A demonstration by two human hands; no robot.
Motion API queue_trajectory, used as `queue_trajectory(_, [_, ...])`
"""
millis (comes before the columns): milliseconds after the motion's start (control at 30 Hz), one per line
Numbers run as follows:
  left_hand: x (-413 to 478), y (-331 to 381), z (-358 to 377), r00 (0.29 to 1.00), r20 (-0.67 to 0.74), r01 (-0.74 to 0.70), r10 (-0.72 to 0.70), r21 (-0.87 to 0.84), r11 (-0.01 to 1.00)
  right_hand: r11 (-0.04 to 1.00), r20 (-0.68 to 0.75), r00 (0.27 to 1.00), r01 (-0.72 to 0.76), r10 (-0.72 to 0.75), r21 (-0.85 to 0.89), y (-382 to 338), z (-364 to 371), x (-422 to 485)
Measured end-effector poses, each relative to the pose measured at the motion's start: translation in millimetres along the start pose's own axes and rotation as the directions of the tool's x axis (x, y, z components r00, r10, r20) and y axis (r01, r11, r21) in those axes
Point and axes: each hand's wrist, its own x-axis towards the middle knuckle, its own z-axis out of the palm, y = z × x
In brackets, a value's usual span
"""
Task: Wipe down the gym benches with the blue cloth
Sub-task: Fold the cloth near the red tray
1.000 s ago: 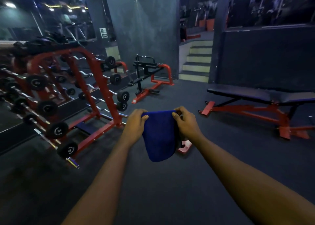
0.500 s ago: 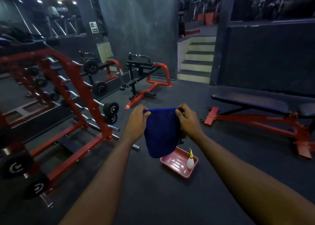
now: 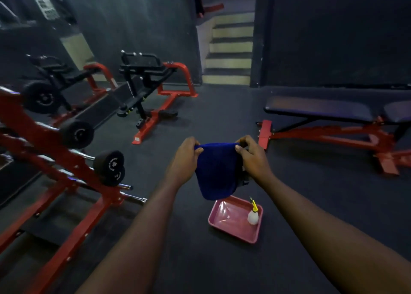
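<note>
The left hand (image 3: 184, 158) and right hand (image 3: 252, 158) each pinch a top corner of the soft, napped blue cloth (image 3: 216, 171), which hangs limp between them. The flat black padded bench (image 3: 318, 110) on its red steel frame lies at two o'clock, long axis crosswise, nearer the right hand.

Bench (image 3: 318, 110) runs out of the right edge, its second pad only partly seen; dumbbell rack (image 3: 55, 160) is cut by the left and bottom edges and smeared by blur, so the plate markings are unreadable. Blue cloth (image 3: 216, 171) hangs in front of the pink tray (image 3: 231, 227), covering its far corner, and hides the fingers of the left hand (image 3: 184, 158) and right hand (image 3: 253, 158) behind its top hem. Dark object (image 3: 244, 179) behind the cloth, below the right hand: not identifiable; white panel (image 3: 46, 8) on the wall and bottle (image 3: 253, 215): any print too small to read.
</note>
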Motion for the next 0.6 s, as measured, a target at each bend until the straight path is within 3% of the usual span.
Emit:
queue_trajectory(200, [70.7, -70.5, 71.1, 0.978, 0.210, 0.000, -0.005, 0.023, 1.000, 0.981, -0.032, 0.981, -0.191, 0.191, 0.022, 82.8, 40.9, 60.6])
queue_trajectory(333, [98.7, -121.2, 135.2, 0.941, 0.326, 0.069, -0.088, 0.071, 0.995, 0.942, 0.026, 0.942, -0.334, 0.334, 0.016, 159.8, 69.5, 91.2])
queue_trajectory(433, [105.3, -156.8, 176.6, 0.887, 0.441, 0.088, -0.138, 0.132, 0.987, 0.905, 0.049, 0.903, -0.425, 0.426, -0.033, 212.6, 87.0, 100.1])
queue_trajectory(467, [110.5, -186.6, 220.6, 0.849, 0.503, 0.099, -0.164, 0.153, 0.983, 0.881, 0.074, 0.878, -0.471, 0.472, -0.040, 266.6, 102.2, 104.6])
queue_trajectory(600, [103.6, -225.9, 280.1, 0.794, 0.570, 0.134, -0.210, 0.173, 0.976, 0.837, 0.027, 0.840, -0.535, 0.542, -0.116, 336.3, 127.1, 99.4])
